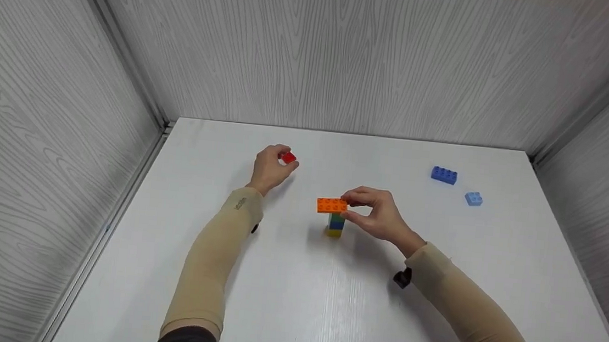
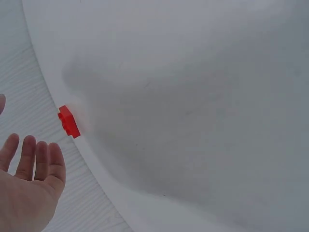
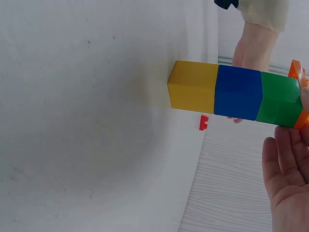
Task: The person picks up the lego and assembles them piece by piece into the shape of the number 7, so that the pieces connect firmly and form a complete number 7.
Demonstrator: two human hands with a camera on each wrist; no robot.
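Observation:
A small red brick point(image 1: 288, 158) stands near the back of the white table. My left hand point(image 1: 271, 169) reaches around it, and the left wrist view shows loosely bent fingers point(image 2: 48, 162) apart from the red brick point(image 2: 69, 122). In the middle, a tower rises from a yellow block point(image 3: 193, 87) through a blue block point(image 3: 239, 93) to a green block point(image 3: 280, 99). Flat across its top lies an orange brick point(image 1: 330, 205), jutting out to the left. My right hand point(image 1: 380, 216) pinches this orange brick at its right end between thumb and fingers.
To the right, towards the back, lie a dark blue brick point(image 1: 443, 175) and a smaller light blue brick point(image 1: 473, 198). Grey wood-grain panels point(image 1: 315, 50) enclose the table point(image 1: 293, 302) at the back and on both sides.

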